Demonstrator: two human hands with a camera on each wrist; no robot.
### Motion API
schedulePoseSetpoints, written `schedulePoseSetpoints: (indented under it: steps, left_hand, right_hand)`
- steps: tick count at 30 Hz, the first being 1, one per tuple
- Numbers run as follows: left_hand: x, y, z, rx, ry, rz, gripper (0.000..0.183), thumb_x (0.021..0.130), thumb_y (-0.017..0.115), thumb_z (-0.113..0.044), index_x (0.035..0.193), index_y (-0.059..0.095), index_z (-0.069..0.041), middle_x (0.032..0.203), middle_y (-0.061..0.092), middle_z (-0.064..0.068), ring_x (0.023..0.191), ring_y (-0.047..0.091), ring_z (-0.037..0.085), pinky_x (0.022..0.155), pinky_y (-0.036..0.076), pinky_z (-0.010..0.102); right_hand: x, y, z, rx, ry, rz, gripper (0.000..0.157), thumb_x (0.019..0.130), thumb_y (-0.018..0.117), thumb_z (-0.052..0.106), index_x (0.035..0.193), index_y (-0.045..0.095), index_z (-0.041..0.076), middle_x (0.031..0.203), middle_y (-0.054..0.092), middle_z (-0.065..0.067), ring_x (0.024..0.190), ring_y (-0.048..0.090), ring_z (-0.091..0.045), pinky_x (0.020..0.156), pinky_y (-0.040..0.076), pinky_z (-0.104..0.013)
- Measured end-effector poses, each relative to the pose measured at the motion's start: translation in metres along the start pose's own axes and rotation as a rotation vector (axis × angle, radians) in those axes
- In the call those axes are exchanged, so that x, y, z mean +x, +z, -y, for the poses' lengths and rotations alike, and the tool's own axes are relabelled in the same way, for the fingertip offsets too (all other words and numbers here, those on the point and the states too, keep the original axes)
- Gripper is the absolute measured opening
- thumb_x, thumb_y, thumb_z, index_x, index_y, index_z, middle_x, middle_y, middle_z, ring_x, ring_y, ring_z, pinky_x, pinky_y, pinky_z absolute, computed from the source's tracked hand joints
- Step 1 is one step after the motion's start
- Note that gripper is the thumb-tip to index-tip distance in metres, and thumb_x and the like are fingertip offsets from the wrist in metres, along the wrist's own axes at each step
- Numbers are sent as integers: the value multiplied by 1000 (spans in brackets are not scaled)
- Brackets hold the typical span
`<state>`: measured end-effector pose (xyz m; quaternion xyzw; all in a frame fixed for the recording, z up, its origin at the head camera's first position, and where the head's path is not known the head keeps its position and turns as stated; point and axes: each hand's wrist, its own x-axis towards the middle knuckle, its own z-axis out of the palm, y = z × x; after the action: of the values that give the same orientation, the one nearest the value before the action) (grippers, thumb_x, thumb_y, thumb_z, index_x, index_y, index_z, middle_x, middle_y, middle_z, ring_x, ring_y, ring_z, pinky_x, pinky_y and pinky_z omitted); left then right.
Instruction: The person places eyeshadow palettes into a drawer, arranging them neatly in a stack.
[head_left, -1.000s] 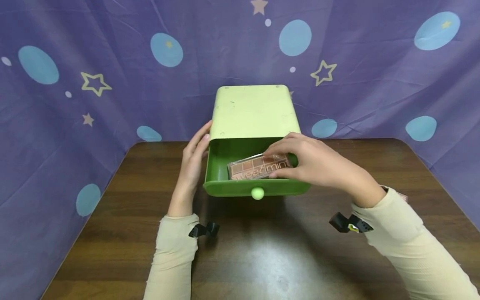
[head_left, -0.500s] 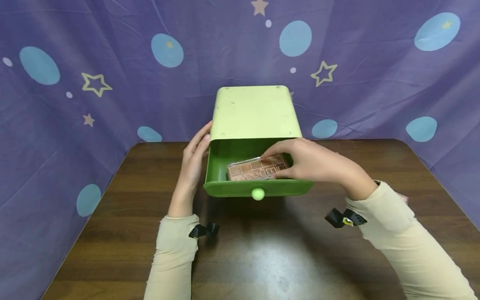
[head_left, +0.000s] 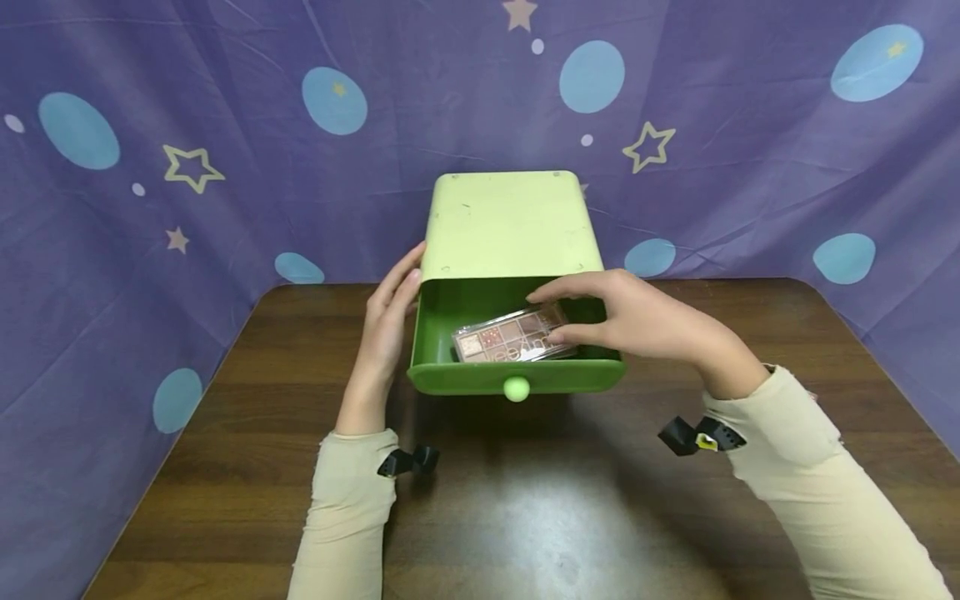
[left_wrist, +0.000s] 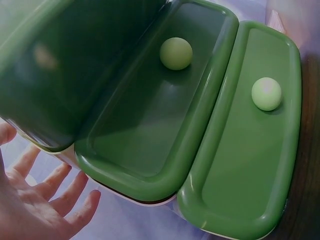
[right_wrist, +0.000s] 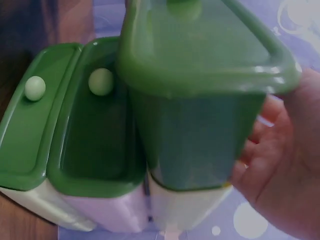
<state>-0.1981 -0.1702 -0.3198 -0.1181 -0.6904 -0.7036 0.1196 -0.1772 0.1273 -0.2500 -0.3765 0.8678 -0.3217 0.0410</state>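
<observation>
A makeup palette (head_left: 510, 337) with a clear lettered lid lies tilted inside the pulled-out top drawer (head_left: 450, 379) of a pale green cabinet (head_left: 513, 223). My right hand (head_left: 637, 321) reaches over the drawer's right side. Its thumb overlaps the palette's right part, while the index fingertip stands just above the far edge, spread from the thumb. The right wrist view shows part of the right hand (right_wrist: 280, 155) beside the drawer; the palette is hidden there. My left hand (head_left: 386, 321) rests against the cabinet's left side, fingers extended, spread in the left wrist view (left_wrist: 50, 200).
Below the top drawer, the wrist views show a middle drawer (left_wrist: 150, 115) and a bottom drawer (left_wrist: 240, 150), both with round knobs. The cabinet stands on a brown wooden table (head_left: 262, 500), near a purple patterned curtain (head_left: 480, 108).
The right thumb and index finger have spread apart around the palette. The palette now shows glittery and red-dotted pans and lies slightly more tilted. The left hand stays in place.
</observation>
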Motion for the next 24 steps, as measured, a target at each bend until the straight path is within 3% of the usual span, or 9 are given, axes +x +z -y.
schedulePoseSetpoints:
  steps: [4,8,13,16,20,24]
  left_hand:
    - [0,0,0,-1,0,0,44,104,48,-26,146,51,-14,142,54,1,115,56,16,99,42,44]
    - [-1,0,-1,4,0,1,44,104,48,-27,146,51,-14,141,54,2,115,56,16,98,42,43]
    - [0,-1,-1,2,3,6,45,104,48,-27,146,51,-14,142,53,2,116,55,17,98,42,44]
    - [0,0,-1,-1,-1,7,45,104,48,-27,147,50,-14,143,53,2,118,54,17,98,42,43]
    - [-1,0,0,-4,-7,11,45,104,48,-27,147,50,-15,143,52,2,119,54,17,98,43,39]
    - [-1,0,0,-13,-2,11,45,104,48,-26,147,50,-14,143,52,3,118,54,17,99,42,41]
  right_hand:
    - [-17,-4,-5,52,-36,-150,38,91,74,18,128,67,18,126,66,4,119,57,-13,101,43,-38]
    - [-35,-4,-13,58,-97,-317,39,87,75,5,124,70,17,120,69,5,115,59,-9,94,47,-23]
    - [-59,-7,-31,68,-154,-422,47,79,76,-12,122,70,8,117,70,-4,113,61,-8,93,46,-19]
    - [-76,-8,-45,35,-98,-447,48,80,75,-12,123,70,8,118,70,-3,117,58,-6,98,42,-19]
    - [-101,-8,-62,10,52,-463,45,83,76,-6,124,70,12,120,70,3,117,57,-1,97,40,-14]
    - [-122,-7,-79,9,147,-467,43,84,76,-2,125,69,11,121,68,7,115,56,3,94,38,-10]
